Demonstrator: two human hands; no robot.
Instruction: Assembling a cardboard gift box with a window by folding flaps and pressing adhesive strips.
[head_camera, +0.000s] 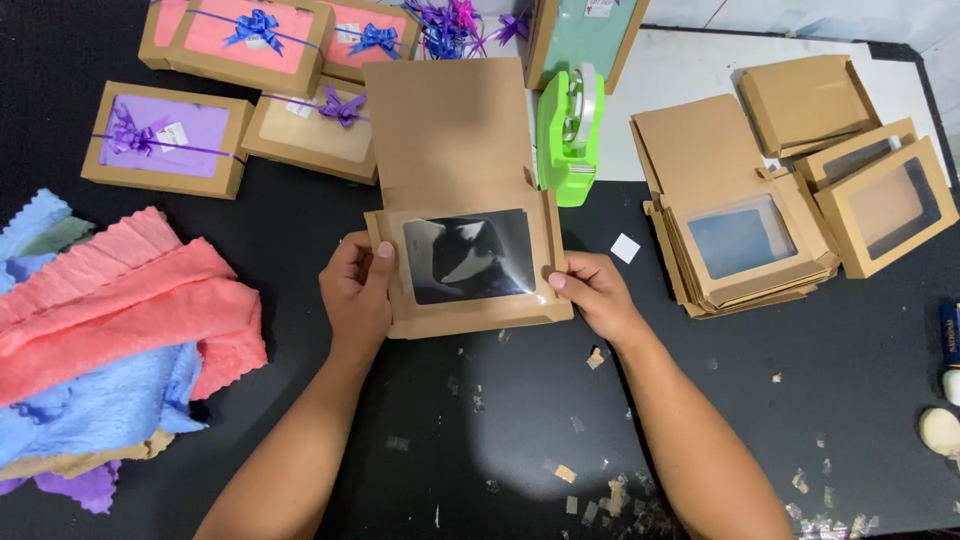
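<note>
The black counter (300, 230) carries everything before you. At nine o'clock lies a heap of pink and blue cloths (110, 340). At three o'clock sits a stack of flat kraft window boxes (745, 250), with folded ones just beyond it. At eleven o'clock are finished gift boxes with ribbon bows (170, 140). A green tape dispenser (570, 130) stands at one o'clock. Between your hands, dead centre, you hold a kraft window box (465, 260), lid flap raised toward twelve o'clock. Your left hand (355, 295) is clamped on its nine o'clock edge, thumb on the front panel; your right hand (595, 292) grips its three o'clock edge.
</note>
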